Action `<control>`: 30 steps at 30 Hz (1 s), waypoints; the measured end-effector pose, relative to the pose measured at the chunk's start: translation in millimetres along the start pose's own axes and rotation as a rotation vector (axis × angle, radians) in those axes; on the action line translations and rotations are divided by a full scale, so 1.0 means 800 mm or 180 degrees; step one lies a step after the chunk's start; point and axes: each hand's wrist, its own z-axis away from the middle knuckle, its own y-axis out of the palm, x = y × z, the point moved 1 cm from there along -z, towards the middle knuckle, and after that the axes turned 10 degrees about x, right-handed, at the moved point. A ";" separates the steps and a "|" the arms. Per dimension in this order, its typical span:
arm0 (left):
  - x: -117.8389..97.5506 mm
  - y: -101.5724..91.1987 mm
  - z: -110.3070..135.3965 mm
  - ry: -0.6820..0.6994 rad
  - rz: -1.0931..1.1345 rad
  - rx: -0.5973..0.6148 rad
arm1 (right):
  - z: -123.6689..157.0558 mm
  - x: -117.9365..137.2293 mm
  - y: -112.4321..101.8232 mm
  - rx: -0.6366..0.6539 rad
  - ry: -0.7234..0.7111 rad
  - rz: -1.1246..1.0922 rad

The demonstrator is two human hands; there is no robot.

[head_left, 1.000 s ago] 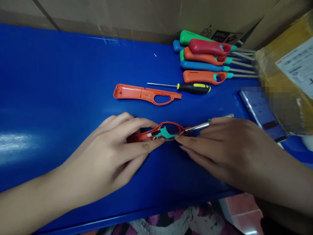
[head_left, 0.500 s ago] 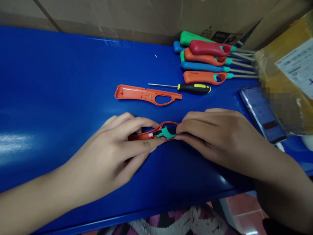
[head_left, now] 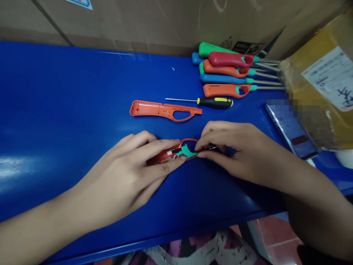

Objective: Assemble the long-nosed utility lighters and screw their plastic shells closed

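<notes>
My left hand (head_left: 129, 169) is closed around an open orange half-shell (head_left: 157, 159) of a gas lighter, its back end hidden under the palm. In the shell sit a green trigger (head_left: 187, 151) and a black-and-white part (head_left: 175, 151). The left thumb presses beside the trigger. At the shell's front end my right hand (head_left: 237, 145) pinches with thumb and index finger; what exactly lies between the tips is hidden. A dark shiny piece (head_left: 213, 148) shows behind those fingers. The matching orange half-shell (head_left: 149, 108) lies inside-up beyond my hands.
A black-and-yellow screwdriver (head_left: 216, 102) lies behind the loose shell. Several assembled lighters (head_left: 226, 90) are piled at the back right. A phone (head_left: 292, 130) leans by a taped box (head_left: 309, 106). A cardboard wall (head_left: 124, 25) borders the blue table (head_left: 68, 92). A tiny white bit (head_left: 173, 69) lies there.
My right fingers have shifted slightly and bent more, exposing the dark shiny piece behind them. More of the inside of the held shell shows near my left thumb. The view has tilted a little.
</notes>
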 end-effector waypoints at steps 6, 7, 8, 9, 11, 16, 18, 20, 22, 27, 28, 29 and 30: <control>0.001 -0.004 -0.004 0.0119 -0.0425 0.0025 | 0.000 -0.007 -0.004 0.0008 -0.0089 -0.0497; 0.001 -0.004 -0.005 0.0126 -0.0425 0.0029 | 0.000 -0.008 -0.003 0.0036 -0.0074 -0.0526; 0.001 -0.004 -0.005 0.0128 -0.0416 0.0027 | -0.001 -0.008 -0.003 0.0053 -0.0039 -0.0547; 0.001 -0.004 -0.006 0.0124 -0.0401 0.0020 | -0.001 -0.009 -0.003 0.0052 0.0022 -0.0559; 0.000 -0.004 -0.006 0.0095 -0.0386 0.0018 | -0.002 -0.010 -0.004 0.0009 0.0162 -0.0598; 0.002 -0.004 -0.004 0.0144 -0.0544 0.0028 | 0.001 -0.013 -0.020 -0.0170 0.0532 -0.0769; 0.005 -0.004 -0.003 0.0219 -0.0681 -0.0015 | 0.002 -0.015 -0.025 -0.0125 0.0618 -0.0730; 0.008 -0.005 -0.001 0.0298 -0.0850 -0.0054 | 0.001 -0.018 -0.025 -0.0007 0.0638 -0.0695; 0.010 -0.006 0.000 0.0313 -0.0993 -0.0047 | -0.001 -0.020 -0.022 0.0099 0.0640 -0.0687; 0.011 -0.008 0.000 0.0270 -0.1116 -0.0017 | -0.006 -0.023 -0.015 0.0104 0.0594 -0.0749; 0.010 -0.008 0.000 0.0277 -0.1137 -0.0009 | -0.006 -0.023 -0.015 0.0101 0.0610 -0.0759; 0.009 -0.008 0.000 0.0279 -0.1163 0.0022 | -0.005 -0.023 -0.015 0.0110 0.0635 -0.0761; 0.007 -0.008 0.000 0.0282 -0.1190 0.0058 | -0.005 -0.023 -0.016 0.0120 0.0662 -0.0750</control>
